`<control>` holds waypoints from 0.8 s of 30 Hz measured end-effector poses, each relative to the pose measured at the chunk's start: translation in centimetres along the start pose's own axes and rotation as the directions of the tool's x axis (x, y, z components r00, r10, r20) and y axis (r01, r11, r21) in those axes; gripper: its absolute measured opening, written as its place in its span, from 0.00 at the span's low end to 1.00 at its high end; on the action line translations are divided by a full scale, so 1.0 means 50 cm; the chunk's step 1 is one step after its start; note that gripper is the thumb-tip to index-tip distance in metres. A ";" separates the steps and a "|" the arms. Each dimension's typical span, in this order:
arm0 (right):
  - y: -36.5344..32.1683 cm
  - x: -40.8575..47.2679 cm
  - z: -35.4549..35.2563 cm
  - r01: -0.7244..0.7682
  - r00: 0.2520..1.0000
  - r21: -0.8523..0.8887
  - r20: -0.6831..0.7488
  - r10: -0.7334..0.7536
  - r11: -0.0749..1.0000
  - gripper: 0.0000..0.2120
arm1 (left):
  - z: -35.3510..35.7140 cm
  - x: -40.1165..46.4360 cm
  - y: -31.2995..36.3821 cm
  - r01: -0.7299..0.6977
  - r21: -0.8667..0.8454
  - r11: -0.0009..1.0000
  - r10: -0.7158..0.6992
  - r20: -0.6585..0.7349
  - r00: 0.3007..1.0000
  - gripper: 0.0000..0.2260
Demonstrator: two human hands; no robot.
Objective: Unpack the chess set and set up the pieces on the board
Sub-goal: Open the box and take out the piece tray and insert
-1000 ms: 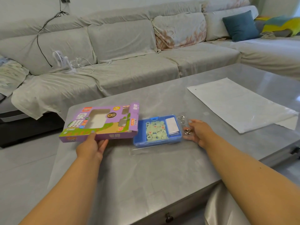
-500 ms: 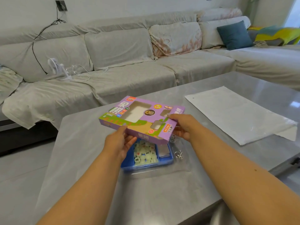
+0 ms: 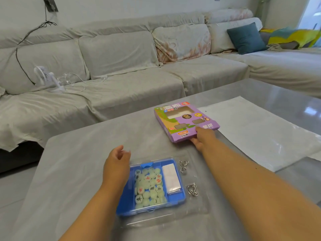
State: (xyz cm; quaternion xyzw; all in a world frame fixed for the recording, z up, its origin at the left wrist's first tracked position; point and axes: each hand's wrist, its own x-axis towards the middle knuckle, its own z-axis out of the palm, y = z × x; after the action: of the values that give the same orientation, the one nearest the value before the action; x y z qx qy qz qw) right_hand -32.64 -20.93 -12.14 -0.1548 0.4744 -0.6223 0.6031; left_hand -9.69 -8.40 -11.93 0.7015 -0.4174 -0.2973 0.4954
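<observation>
The blue case point(image 3: 150, 186) of pieces lies near, long axis running near-to-far; the left hand point(image 3: 116, 165) hovers loosely open at its left edge, nearer; the right hand point(image 3: 202, 137) pinches the purple box point(image 3: 185, 121) far right.

1. We see a long pale-grey fabric-covered corner sofa point(image 3: 121, 70) against a plain white wall point(image 3: 121, 6).
2. A teal square cushion point(image 3: 246, 38) rests on it.
3. A glossy grey stone-look table point(image 3: 78, 162) reflects daylight.
</observation>
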 end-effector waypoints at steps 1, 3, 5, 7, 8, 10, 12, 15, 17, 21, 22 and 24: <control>0.000 0.009 0.000 -0.007 1.000 -0.029 0.012 0.007 1.000 0.19 | -0.010 0.000 -0.011 -0.026 0.064 0.998 0.026 -0.012 1.000 0.19; -0.004 0.024 0.002 0.002 1.000 -0.128 0.022 0.001 0.992 0.18 | -0.032 0.002 -0.035 -0.052 0.190 0.980 0.060 -0.037 0.998 0.19; -0.016 0.035 0.002 0.040 0.999 -0.376 -0.010 -0.048 0.926 0.16 | -0.051 0.004 -0.063 -0.048 0.296 0.954 0.062 -0.041 0.997 0.19; -0.030 0.034 0.001 0.064 0.996 -0.630 -0.010 -0.089 0.774 0.16 | -0.060 -0.005 -0.081 -0.004 0.305 0.952 0.005 -0.002 1.000 0.20; -0.036 0.031 -0.001 0.070 0.996 -0.707 0.014 -0.085 0.703 0.16 | -0.060 -0.013 -0.088 0.022 0.286 0.958 -0.032 0.030 0.999 0.20; -0.035 0.022 -0.012 0.079 0.996 -0.792 0.039 -0.078 0.605 0.12 | -0.056 -0.030 -0.093 0.035 0.253 0.967 -0.056 0.074 0.996 0.21; -0.024 0.003 -0.026 0.056 0.998 -0.803 0.028 -0.057 0.593 0.10 | -0.052 -0.043 -0.089 0.035 0.191 0.981 -0.052 0.084 0.995 0.21; 0.004 -0.045 -0.061 -0.032 0.998 -0.771 0.011 0.063 0.636 0.15 | -0.050 -0.062 -0.085 0.080 0.096 0.992 -0.089 0.091 0.992 0.20; 0.019 -0.084 -0.084 -0.022 0.995 -0.800 0.044 0.095 0.600 0.15 | -0.048 -0.080 -0.082 0.107 0.046 0.993 -0.111 0.085 0.990 0.19; 0.041 -0.132 -0.119 0.045 0.996 -0.885 0.076 0.049 0.464 0.12 | -0.040 -0.118 -0.074 0.138 -0.048 0.989 -0.136 0.040 0.990 0.19; 0.046 -0.138 -0.123 0.067 0.995 -0.881 0.096 0.039 0.468 0.12 | -0.039 -0.126 -0.072 0.139 -0.067 0.988 -0.138 0.027 0.990 0.19; 0.051 -0.145 -0.126 0.110 0.990 -0.864 0.140 0.025 0.492 0.09 | -0.038 -0.137 -0.069 0.156 -0.109 0.982 -0.156 0.007 0.988 0.20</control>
State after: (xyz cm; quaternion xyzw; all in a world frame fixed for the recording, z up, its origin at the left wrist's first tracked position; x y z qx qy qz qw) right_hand -34.29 -11.41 -14.55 -0.4902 0.6776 -0.3014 0.4580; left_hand -10.37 -0.95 -14.51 0.7041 -0.3440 -0.3571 0.5084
